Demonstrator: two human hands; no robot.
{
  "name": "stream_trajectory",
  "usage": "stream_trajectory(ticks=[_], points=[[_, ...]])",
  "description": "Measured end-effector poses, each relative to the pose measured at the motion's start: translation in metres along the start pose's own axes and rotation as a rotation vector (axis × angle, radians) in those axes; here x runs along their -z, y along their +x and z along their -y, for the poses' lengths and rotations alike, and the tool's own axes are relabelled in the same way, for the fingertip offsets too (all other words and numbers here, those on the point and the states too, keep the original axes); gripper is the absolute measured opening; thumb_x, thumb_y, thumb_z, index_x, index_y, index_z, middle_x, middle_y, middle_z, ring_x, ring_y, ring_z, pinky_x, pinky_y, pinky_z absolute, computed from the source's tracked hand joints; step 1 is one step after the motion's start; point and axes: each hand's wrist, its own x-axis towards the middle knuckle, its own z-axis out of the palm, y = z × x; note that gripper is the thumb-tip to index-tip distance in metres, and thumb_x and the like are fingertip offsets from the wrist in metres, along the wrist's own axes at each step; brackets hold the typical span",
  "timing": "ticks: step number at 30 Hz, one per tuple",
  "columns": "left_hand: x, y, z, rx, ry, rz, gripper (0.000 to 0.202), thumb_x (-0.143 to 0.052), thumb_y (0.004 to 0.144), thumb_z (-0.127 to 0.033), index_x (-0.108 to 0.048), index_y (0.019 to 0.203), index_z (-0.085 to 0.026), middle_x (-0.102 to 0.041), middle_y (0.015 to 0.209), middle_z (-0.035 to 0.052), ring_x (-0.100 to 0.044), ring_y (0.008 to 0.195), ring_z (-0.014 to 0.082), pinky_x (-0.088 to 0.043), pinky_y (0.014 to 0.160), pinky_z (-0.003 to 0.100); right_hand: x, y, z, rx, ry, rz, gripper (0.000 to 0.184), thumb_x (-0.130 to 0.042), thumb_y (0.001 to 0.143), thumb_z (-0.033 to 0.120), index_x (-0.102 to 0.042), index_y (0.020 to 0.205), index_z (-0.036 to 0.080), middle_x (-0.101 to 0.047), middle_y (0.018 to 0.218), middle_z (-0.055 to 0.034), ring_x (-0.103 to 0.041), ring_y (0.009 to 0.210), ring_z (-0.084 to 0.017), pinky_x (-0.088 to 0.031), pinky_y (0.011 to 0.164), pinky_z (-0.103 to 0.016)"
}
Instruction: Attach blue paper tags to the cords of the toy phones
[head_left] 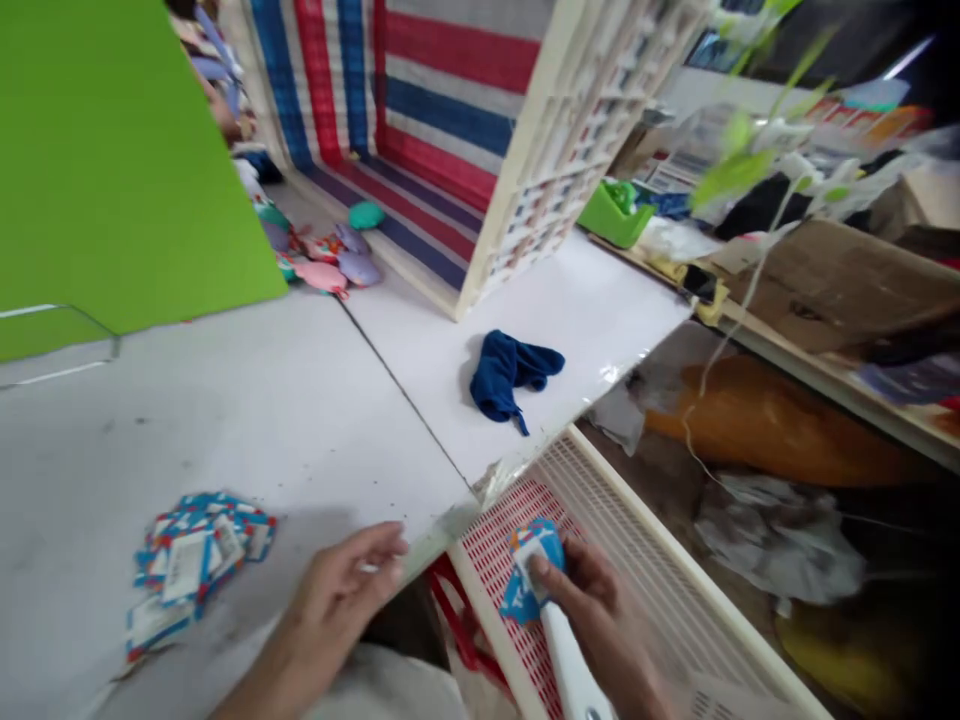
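- At the near edge of the white table (pixel 262 400), we see the left hand (pixel 341 590) lying palm down. Its fingers are stretched out and loosely spread, with the tips reaching the table's rim, and it grips nothing.
- To the left of that hand, a pile of printed cards (pixel 199 560) in blue, red and white rests on the tabletop, close to the hand but apart from it.
- Below the table edge, we see the right hand (pixel 600 600) over a mesh basket (pixel 637 560). Its fingers are curled tight around a white-handled tool (pixel 570 670).
- At the head of the tool sits a blue and orange piece (pixel 532 570), with the thumb pressed at its edge. We cannot tell whether it is pinched against the tool or lies on the basket's red mesh.
- Farther back on the table, a crumpled blue cloth (pixel 510 375) lies near the right-hand edge, well apart from both hands.
- Behind the cloth, a cream lattice panel (pixel 570 130) stands upright with a striped mat (pixel 442 110) in red, blue and white beside it.
- On the far left, a green board (pixel 112 150) leans at the table's back, and small soft toys (pixel 330 265) lie between it and the mat.
- On the cluttered shelf at right we see a green dispenser (pixel 615 215).
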Motion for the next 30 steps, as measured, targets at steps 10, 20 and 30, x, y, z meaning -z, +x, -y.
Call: stream_trajectory(ticks=[10, 20, 30], points=[[0.047, -0.010, -0.009, -0.064, -0.368, -0.048, 0.033, -0.059, 0.072, -0.040, -0.060, 0.058, -0.011, -0.048, 0.049, -0.0014, -0.043, 0.045, 0.0076, -0.034, 0.043, 0.017, -0.148, -0.006, 0.027, 0.091, -0.259, 0.549, 0.028, -0.061, 0.070, 0.044, -0.055, 0.068, 0.016, -0.042, 0.056, 0.0049, -0.039, 0.052, -0.010, -0.032, 0.048, -0.021], [0.135, -0.046, 0.009, -0.129, -0.614, -0.287, 0.024, -0.060, 0.071, -0.034, -0.064, 0.074, -0.010, -0.060, 0.062, 0.0044, -0.053, 0.051, 0.0112, -0.043, 0.049, 0.022, -0.223, -0.014, 0.019, 0.087, -0.383, 0.555, 0.031, -0.064, 0.064, 0.047, -0.058, 0.063, 0.016, -0.044, 0.054, 0.0039, -0.039, 0.052, -0.011, -0.033, 0.047, -0.021], [0.227, -0.089, 0.039, -0.115, -0.215, -0.603, 0.024, -0.052, 0.077, -0.032, -0.057, 0.062, -0.014, -0.059, 0.057, 0.0005, -0.052, 0.049, 0.0104, -0.042, 0.047, 0.020, -0.275, -0.018, 0.021, 0.251, -0.724, 0.589, 0.022, -0.057, 0.070, 0.040, -0.056, 0.066, 0.018, -0.042, 0.050, 0.0057, -0.038, 0.048, -0.010, -0.034, 0.044, -0.021]])
